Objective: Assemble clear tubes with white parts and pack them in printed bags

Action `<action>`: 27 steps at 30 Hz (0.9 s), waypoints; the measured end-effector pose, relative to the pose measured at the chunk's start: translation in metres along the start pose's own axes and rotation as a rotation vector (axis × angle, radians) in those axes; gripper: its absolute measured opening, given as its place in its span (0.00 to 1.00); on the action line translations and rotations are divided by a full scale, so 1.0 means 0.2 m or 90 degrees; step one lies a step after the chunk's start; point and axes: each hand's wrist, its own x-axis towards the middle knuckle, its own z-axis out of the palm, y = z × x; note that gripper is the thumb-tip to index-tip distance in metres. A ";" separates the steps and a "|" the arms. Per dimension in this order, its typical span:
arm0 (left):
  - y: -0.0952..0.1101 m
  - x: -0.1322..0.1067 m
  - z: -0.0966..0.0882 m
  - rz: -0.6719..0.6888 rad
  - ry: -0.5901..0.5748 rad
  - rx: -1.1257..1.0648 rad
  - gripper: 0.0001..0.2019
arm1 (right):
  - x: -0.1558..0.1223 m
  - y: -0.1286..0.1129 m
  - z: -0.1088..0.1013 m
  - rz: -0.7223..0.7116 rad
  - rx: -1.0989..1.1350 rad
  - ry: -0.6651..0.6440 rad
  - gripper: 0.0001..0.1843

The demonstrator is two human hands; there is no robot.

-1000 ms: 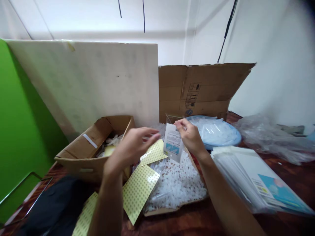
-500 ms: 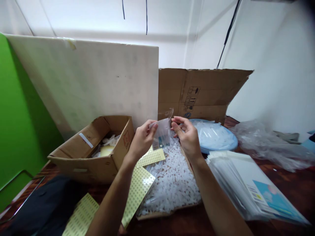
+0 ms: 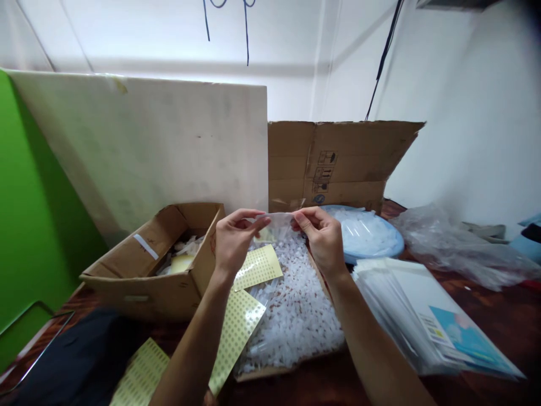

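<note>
Both my hands hold one small clear plastic bag (image 3: 276, 221) above a flat cardboard tray (image 3: 270, 372) heaped with small white plastic pieces (image 3: 296, 304). My left hand (image 3: 232, 239) pinches the bag's left edge between thumb and fingers. At the bag's right edge, my right hand (image 3: 321, 237) pinches the same way. The bag is stretched level between them, seen nearly edge on. Yellow dotted sticker sheets (image 3: 257, 265) lie just below my left hand.
An open cardboard box (image 3: 156, 276) with scraps stands at the left. A white board (image 3: 147, 146) and a brown carton flap (image 3: 338, 158) rise behind. A blue lidded basin (image 3: 367, 234), crumpled clear plastic (image 3: 456, 242) and a stack of printed bags (image 3: 422, 316) lie at the right.
My left hand came up and took the bag's left edge. The bag, hanging upright from my right hand before, is turned flat and pulled between both hands.
</note>
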 end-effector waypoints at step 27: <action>0.06 -0.04 0.08 0.009 0.113 -0.258 0.15 | -0.03 0.02 0.03 0.003 0.165 -0.041 0.11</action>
